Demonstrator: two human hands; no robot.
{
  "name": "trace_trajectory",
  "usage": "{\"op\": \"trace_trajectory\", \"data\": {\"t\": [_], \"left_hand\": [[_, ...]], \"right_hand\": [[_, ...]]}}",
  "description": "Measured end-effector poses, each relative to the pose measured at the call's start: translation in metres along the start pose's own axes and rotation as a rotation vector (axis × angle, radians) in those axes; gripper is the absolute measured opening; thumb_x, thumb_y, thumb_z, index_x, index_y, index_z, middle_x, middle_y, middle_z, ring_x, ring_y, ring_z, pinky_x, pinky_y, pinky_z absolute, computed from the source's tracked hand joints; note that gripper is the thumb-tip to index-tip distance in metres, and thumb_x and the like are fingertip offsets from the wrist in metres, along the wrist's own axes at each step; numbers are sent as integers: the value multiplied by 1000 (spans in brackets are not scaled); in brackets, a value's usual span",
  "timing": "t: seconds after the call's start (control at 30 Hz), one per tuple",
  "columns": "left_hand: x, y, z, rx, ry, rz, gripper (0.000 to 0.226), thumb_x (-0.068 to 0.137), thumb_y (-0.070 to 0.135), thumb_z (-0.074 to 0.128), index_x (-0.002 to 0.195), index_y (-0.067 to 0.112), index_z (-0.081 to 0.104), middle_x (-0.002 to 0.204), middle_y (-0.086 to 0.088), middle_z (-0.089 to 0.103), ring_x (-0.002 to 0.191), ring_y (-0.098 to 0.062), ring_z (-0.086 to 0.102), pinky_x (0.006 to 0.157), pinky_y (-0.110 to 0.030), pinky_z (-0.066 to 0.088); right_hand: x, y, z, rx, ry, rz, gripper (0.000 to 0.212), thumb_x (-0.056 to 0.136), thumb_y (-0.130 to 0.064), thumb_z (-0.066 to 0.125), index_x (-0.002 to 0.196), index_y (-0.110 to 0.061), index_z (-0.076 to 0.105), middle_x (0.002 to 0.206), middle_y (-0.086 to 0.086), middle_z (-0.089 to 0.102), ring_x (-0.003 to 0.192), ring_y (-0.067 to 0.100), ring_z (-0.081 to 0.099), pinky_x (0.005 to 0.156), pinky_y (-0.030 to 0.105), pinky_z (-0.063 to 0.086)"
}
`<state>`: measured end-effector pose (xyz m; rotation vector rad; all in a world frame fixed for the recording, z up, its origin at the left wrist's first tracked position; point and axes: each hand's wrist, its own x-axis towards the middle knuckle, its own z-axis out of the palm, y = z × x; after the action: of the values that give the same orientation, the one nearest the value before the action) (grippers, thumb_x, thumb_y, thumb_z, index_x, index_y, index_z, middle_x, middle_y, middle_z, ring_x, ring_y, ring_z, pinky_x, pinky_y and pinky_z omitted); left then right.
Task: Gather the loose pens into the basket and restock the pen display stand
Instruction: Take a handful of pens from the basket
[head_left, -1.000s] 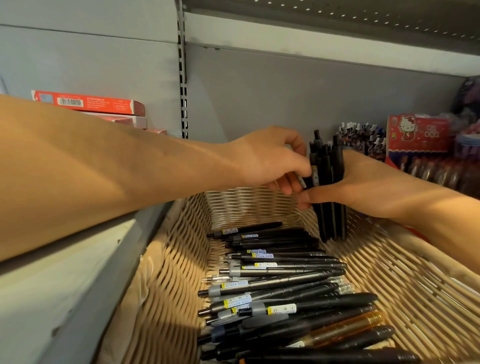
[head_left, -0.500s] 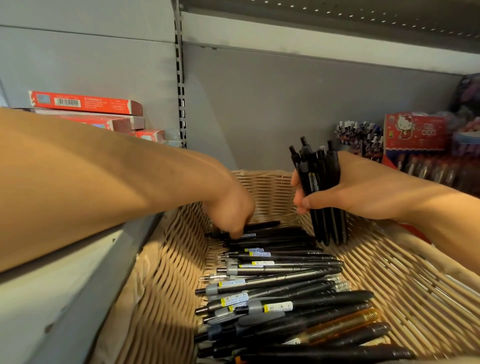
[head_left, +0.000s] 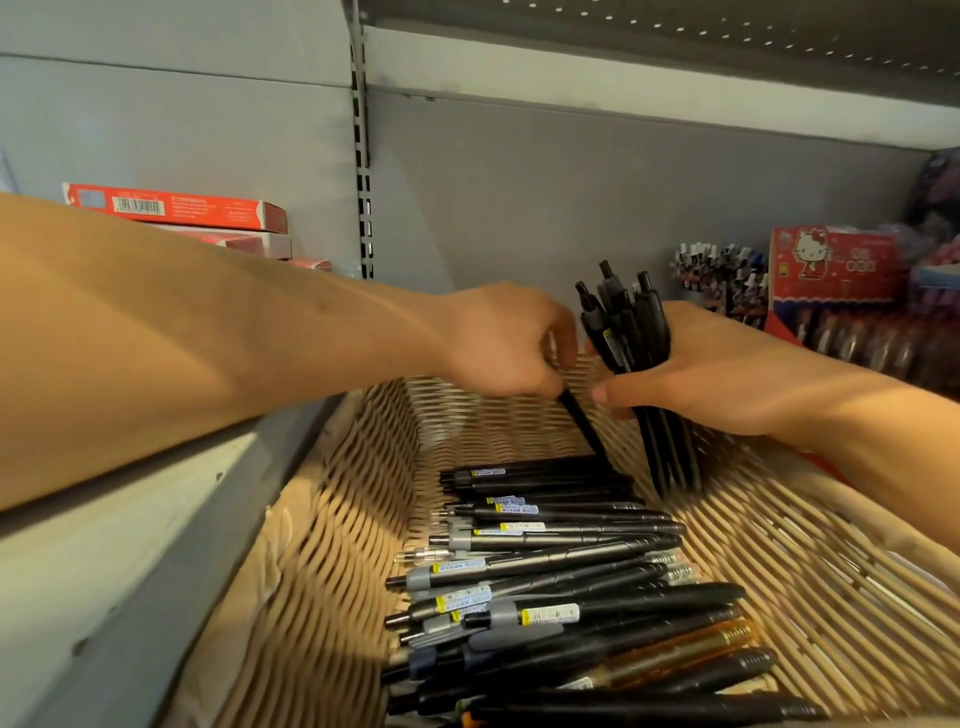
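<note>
Reaching across a woven wicker basket (head_left: 332, 525), both of the person's bare hands work at its far end. The right hand (head_left: 727, 374) grips a bundle of black pens (head_left: 628, 332) held upright, its fingers and thumb curled round the middle of the bundle, so the clicker ends stick up above the hand and the tips point down toward the basket floor. Just beside it, the left hand (head_left: 504, 343) pinches a single black pen (head_left: 584, 426) at its upper end, fingers closed on it; the pen slants down and to the right, its lower end at the topmost pen of the pile (whether it touches there is blurred). The two hands are close, almost touching at the thumbs.

Lying in the basket is a row of loose pens (head_left: 545, 571), mostly black with grey clips and yellow and white barcode stickers, stacked crosswise from the middle of the basket to the near edge. One amber translucent pen (head_left: 691, 649) lies among them near the front.

The basket stands on a grey metal shelf (head_left: 130, 545) with a grey back panel. To the left, behind the forearm, red boxes (head_left: 182, 210) are stacked. To the right stand a cluster of capped pens (head_left: 717, 270) and a red cartoon-cat box (head_left: 836, 265).
</note>
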<state>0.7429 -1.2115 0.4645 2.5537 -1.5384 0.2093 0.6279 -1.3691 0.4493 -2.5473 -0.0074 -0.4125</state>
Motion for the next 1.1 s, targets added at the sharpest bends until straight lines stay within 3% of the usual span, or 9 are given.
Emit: {"op": "trace_trajectory", "data": {"t": [0.1, 0.17, 0.3, 0.47, 0.6, 0.67, 0.77, 0.97, 1.1], "left_hand": [[1, 6, 1, -272, 57, 2, 20, 83, 28, 75, 85, 34, 56, 83, 10, 68, 76, -7, 64, 71, -26, 51], [-2, 9, 1, -450, 94, -26, 25, 82, 19, 78, 90, 29, 56, 76, 3, 72, 66, -7, 66, 69, -28, 57], [-13, 19, -10, -728, 195, -56, 40, 85, 6, 76, 113, 21, 52, 80, -9, 75, 69, -14, 73, 71, -28, 62], [-40, 40, -38, -647, 244, -88, 69, 83, 3, 73, 144, 21, 46, 94, -6, 77, 88, -16, 75, 86, -36, 61], [-94, 46, -81, -210, 467, -113, 35, 87, 33, 68, 121, 30, 66, 101, 13, 72, 99, -6, 65, 92, -29, 51], [-123, 45, -101, -340, 644, -113, 13, 90, 34, 67, 101, 28, 70, 99, 9, 71, 99, -11, 66, 94, -36, 53], [-164, 42, -125, -732, 721, -66, 14, 94, 32, 67, 104, 23, 67, 103, 1, 71, 96, -13, 69, 90, -37, 56], [-209, 32, -143, -628, 976, 55, 5, 85, 13, 69, 87, 17, 70, 83, -5, 71, 94, -27, 72, 94, -48, 54], [-218, 21, -141, -533, 869, 7, 14, 79, 15, 65, 92, 13, 69, 80, -8, 72, 90, -30, 72, 91, -51, 55]], "right_hand": [[1, -2, -1, 86, 2, -36, 21, 81, -22, 81, 94, -34, 69, 87, -13, 74, 81, 1, 68, 78, 27, 51], [-1, -3, -2, 144, -7, -61, 26, 79, -18, 83, 92, -38, 71, 86, -15, 76, 81, -1, 70, 77, 22, 52], [-2, -6, -1, 127, -10, -26, 31, 78, -15, 84, 105, -22, 70, 95, 4, 78, 91, 20, 75, 91, 39, 56], [-16, -29, -6, 269, 54, -29, 22, 85, -7, 75, 102, -20, 70, 89, -1, 77, 86, 13, 73, 81, 31, 51], [-26, -77, -8, 505, 43, -86, 7, 90, -7, 70, 91, -13, 66, 71, 3, 70, 71, 18, 67, 76, 37, 50], [-32, -113, -1, 643, -31, -111, 10, 91, -7, 70, 95, -11, 62, 71, 5, 72, 72, 19, 71, 73, 37, 59], [-35, -171, 17, 866, -97, -170, 13, 90, -1, 70, 93, -10, 61, 65, 4, 71, 65, 17, 73, 65, 33, 64], [-30, -248, 48, 1038, -165, -372, 13, 91, 0, 63, 96, -11, 65, 69, 0, 68, 63, 13, 67, 64, 32, 57], [-28, -251, 74, 1048, -194, -351, 13, 91, 1, 63, 95, -11, 65, 70, 2, 65, 63, 12, 63, 62, 28, 56]]}}
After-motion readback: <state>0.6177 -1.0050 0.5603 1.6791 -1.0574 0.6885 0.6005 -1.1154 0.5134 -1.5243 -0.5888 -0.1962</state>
